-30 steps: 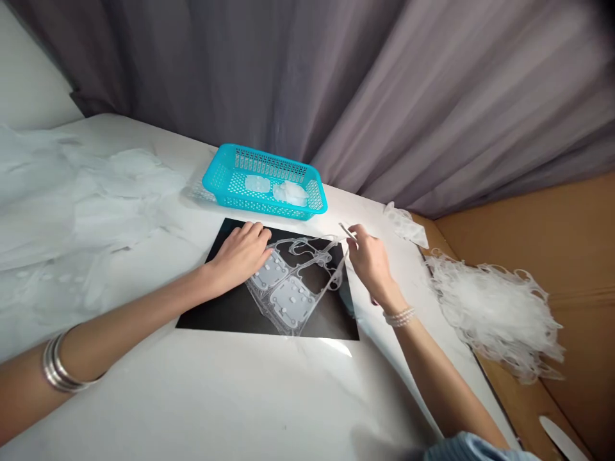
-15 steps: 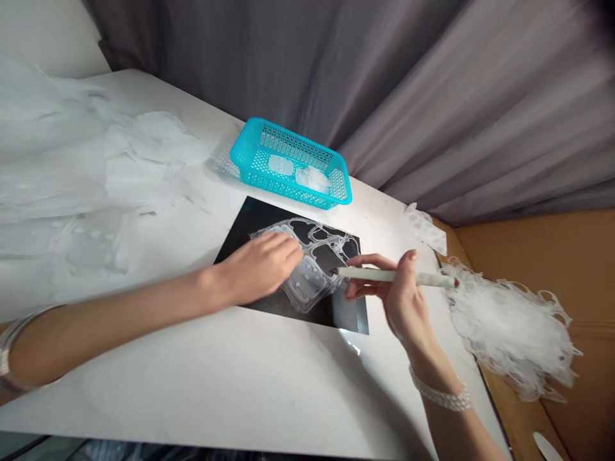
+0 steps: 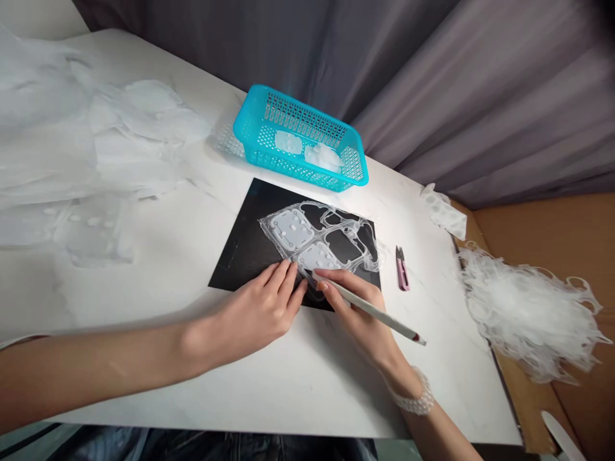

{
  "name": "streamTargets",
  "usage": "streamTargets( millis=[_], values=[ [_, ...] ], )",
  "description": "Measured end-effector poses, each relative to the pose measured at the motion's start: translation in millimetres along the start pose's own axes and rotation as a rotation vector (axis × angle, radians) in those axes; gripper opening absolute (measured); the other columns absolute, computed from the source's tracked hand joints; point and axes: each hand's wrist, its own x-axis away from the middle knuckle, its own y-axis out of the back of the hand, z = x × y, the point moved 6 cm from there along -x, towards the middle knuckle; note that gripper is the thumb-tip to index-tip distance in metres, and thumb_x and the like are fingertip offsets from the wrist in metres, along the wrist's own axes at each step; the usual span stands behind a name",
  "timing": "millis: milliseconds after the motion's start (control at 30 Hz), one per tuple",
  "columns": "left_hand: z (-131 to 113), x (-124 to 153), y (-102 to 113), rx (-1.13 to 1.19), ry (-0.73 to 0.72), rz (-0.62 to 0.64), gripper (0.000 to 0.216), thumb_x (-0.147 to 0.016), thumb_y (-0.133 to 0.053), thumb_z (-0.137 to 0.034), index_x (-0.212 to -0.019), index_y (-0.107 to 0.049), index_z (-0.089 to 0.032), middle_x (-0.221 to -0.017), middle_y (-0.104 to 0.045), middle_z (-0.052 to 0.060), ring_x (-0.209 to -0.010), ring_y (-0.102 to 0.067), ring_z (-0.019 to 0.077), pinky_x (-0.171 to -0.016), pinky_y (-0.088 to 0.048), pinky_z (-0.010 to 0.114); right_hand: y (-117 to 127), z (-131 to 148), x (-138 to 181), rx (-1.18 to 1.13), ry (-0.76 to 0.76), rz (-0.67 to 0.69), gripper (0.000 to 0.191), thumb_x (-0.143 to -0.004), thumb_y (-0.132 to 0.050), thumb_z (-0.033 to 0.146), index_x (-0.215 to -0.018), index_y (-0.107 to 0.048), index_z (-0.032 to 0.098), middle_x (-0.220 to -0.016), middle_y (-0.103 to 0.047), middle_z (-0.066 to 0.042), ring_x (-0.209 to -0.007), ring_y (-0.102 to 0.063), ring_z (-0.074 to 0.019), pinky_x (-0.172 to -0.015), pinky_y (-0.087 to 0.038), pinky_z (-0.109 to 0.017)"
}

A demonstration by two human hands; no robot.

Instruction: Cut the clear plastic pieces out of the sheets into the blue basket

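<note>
A clear plastic sheet (image 3: 291, 228) with frosted, rounded-square pieces and cut-out gaps lies on a black mat (image 3: 245, 250). Over the sheet's near edge rest the fingertips of my left hand (image 3: 262, 304), stretched out and pressing down. My right hand (image 3: 358, 307) is closed around a slim white pen-like tool (image 3: 379, 314). Its dark tip meets the sheet close to my left fingers, and its reddish end points back to the lower right. Whether the tip is a blade or a nib is too small to tell.
Behind the mat stands a blue perforated basket (image 3: 302, 173) holding frosted pieces. Pink thread snips (image 3: 402, 269) lie to the right. A heap of clear plastic trimmings (image 3: 528, 314) sits at the right edge, by a cardboard box (image 3: 552, 224). Stacked translucent sheets (image 3: 129, 147) cover the left.
My right hand has come down and left, bringing the tool's tip to the sheet. My left hand has shifted to the sheet's near edge. The thread snips have come into view.
</note>
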Motion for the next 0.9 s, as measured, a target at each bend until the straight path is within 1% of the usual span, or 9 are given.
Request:
streamTargets(
  millis=[100,167,333,433,533,600,667,767,900],
  values=[
    [0,3,-3,0.013,0.008,0.02,0.054,-0.091,-0.039,-0.007,-0.144,-0.048,-0.012,-0.156,-0.024,0.018,-0.146,-0.011,0.036,-0.12,-0.014,0.06,-3,12,2,0.108,0.112,0.034,0.018,-0.095,-0.055,0.025,-0.102,-0.071,0.019,-0.096,-0.074,-0.007,-0.082,-0.07,-0.0184,-0.075,-0.056,-0.031],
    [2,5,-4,0.029,0.014,0.024,0.056,-0.092,-0.04,-0.008,-0.147,-0.044,-0.016,-0.157,-0.021,0.015,-0.147,-0.009,0.0347,-0.12,-0.011,0.061,-5,17,2,0.159,0.175,0.036,0.017,-0.096,-0.053,0.021,-0.101,-0.069,0.019,-0.094,-0.074,-0.007,-0.079,-0.069,-0.0175,-0.073,-0.056,-0.03],
    [4,8,-6,0.026,-0.025,0.014,0.061,-0.092,-0.044,-0.009,-0.151,-0.039,-0.021,-0.158,-0.022,0.011,-0.147,-0.01,0.0353,-0.12,-0.012,0.062,-10,19,0,0.221,0.267,-0.001,0.016,-0.095,-0.052,0.014,-0.102,-0.067,0.018,-0.092,-0.072,-0.007,-0.08,-0.069,-0.0168,-0.071,-0.055,-0.029],
    [-2,8,-6,-0.181,-0.076,0.031,0.059,-0.091,-0.043,-0.008,-0.15,-0.039,-0.014,-0.158,-0.026,0.017,-0.148,-0.013,0.0375,-0.118,-0.018,0.062,-14,21,-1,0.279,0.293,0.007,0.016,-0.096,-0.051,0.013,-0.103,-0.065,0.017,-0.09,-0.07,-0.007,-0.077,-0.067,-0.0164,-0.069,-0.055,-0.029],
    [-12,7,-7,-0.575,-0.131,0.098,0.056,-0.09,-0.045,-0.007,-0.146,-0.043,-0.004,-0.153,-0.035,0.025,-0.144,-0.028,0.0415,-0.115,-0.028,0.058,-13,28,6,0.32,0.382,-0.006,0.015,-0.095,-0.049,0.009,-0.1,-0.062,0.016,-0.091,-0.068,-0.009,-0.081,-0.068,-0.0175,-0.072,-0.056,-0.03],
    [-17,6,-8,-0.825,-0.173,0.145,0.056,-0.089,-0.05,-0.011,-0.144,-0.045,-0.001,-0.15,-0.041,0.027,-0.138,-0.04,0.0431,-0.111,-0.035,0.056,-11,30,14,0.339,0.433,-0.014,0.016,-0.094,-0.05,0.005,-0.099,-0.06,0.015,-0.092,-0.068,-0.01,-0.09,-0.067,-0.0189,-0.075,-0.056,-0.03],
    [-19,5,-9,-0.984,-0.218,0.169,0.058,-0.088,-0.054,-0.017,-0.144,-0.045,-0.002,-0.147,-0.045,0.028,-0.133,-0.046,0.0433,-0.108,-0.039,0.055,-8,28,22,0.354,0.45,-0.014,0.018,-0.092,-0.051,0.001,-0.101,-0.059,0.014,-0.091,-0.067,-0.01,-0.096,-0.066,-0.0197,-0.078,-0.056,-0.03],
    [-19,5,-11,-1.073,-0.251,0.174,0.06,-0.088,-0.057,-0.024,-0.143,-0.047,-0.003,-0.145,-0.047,0.028,-0.13,-0.05,0.0429,-0.107,-0.039,0.056,-10,21,27,0.374,0.474,0.01,0.02,-0.092,-0.05,0.0,-0.106,-0.057,0.014,-0.091,-0.065,-0.01,-0.105,-0.064,-0.0213,-0.085,-0.056,-0.033],
    [-21,7,-8,-1.083,-0.242,0.162,0.058,-0.087,-0.057,-0.025,-0.141,-0.051,-0.004,-0.143,-0.051,0.027,-0.128,-0.051,0.0433,-0.109,-0.036,0.059,-17,11,22,0.422,0.5,0.058,0.021,-0.095,-0.049,0.003,-0.113,-0.056,0.013,-0.103,-0.064,-0.014,-0.113,-0.062,-0.0225,-0.09,-0.056,-0.033]
  ],
)
